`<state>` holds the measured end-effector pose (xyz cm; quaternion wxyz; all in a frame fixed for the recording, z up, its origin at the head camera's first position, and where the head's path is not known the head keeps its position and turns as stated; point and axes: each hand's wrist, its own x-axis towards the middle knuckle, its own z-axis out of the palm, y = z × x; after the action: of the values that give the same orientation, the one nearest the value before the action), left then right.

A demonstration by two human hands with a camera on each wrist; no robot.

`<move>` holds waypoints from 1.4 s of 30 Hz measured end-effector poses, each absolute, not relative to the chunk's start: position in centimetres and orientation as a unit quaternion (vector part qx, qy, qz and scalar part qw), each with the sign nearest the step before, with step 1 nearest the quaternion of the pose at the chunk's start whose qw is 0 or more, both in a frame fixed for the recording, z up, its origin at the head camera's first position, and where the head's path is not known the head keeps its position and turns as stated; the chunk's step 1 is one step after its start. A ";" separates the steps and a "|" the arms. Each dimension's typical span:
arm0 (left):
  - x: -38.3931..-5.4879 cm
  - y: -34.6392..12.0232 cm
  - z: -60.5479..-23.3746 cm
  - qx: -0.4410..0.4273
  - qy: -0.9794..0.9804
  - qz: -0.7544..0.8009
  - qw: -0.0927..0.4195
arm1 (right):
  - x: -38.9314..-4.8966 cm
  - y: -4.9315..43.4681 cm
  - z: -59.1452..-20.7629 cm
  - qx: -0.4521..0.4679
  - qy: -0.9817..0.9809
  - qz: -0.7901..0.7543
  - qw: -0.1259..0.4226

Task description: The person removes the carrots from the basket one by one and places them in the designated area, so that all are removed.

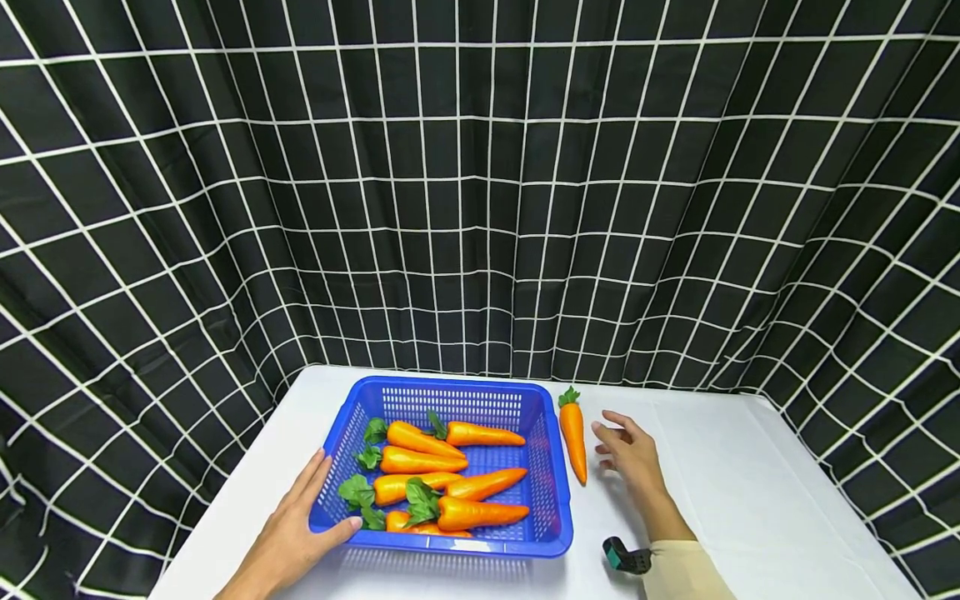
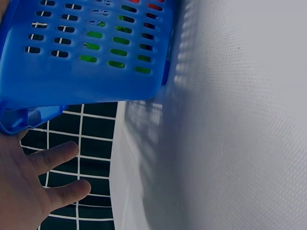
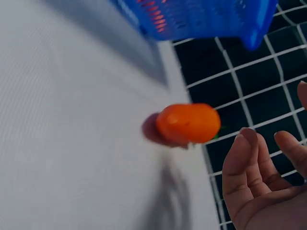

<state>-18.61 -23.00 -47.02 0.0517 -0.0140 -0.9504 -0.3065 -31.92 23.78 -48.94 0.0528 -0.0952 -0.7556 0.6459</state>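
A blue plastic basket (image 1: 501,546) with slotted walls holds several orange carrots (image 1: 483,513) with green leafy tops. My left hand (image 1: 288,529) is at its near left corner, fingers stretched along the left rim and thumb at the front rim. In the left wrist view, two straight fingers (image 2: 67,194) stand apart below the basket's wall (image 2: 81,81). One more carrot (image 1: 573,433) lies outside, along the basket's right side, leaves pointing away from me. Just right of it hovers my right hand (image 1: 633,454), fingers loosely bent, a gap between them and the carrot (image 3: 187,123).
A white cloth (image 1: 750,483) covers the table. Black curtains (image 1: 465,208) with a white grid hang behind it and on both sides. On my right wrist sits a black and teal device (image 1: 626,557), by a beige sleeve (image 1: 682,571).
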 end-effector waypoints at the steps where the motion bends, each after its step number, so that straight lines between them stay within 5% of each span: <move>1: -18.6 -23.0 -47.0 -0.015 -0.950 -0.307 0.053 | -31.7 23.7 -48.7 -0.093 -0.753 0.649 0.056; 42: -18.5 -23.0 -46.8 -0.015 -0.950 -0.309 0.050 | -26.5 19.7 -39.9 0.077 -0.706 0.692 0.127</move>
<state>-18.48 -22.96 -46.84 0.0505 -0.0147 -0.9495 -0.3093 -26.53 19.70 -39.88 0.1269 0.0768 -0.7060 0.6925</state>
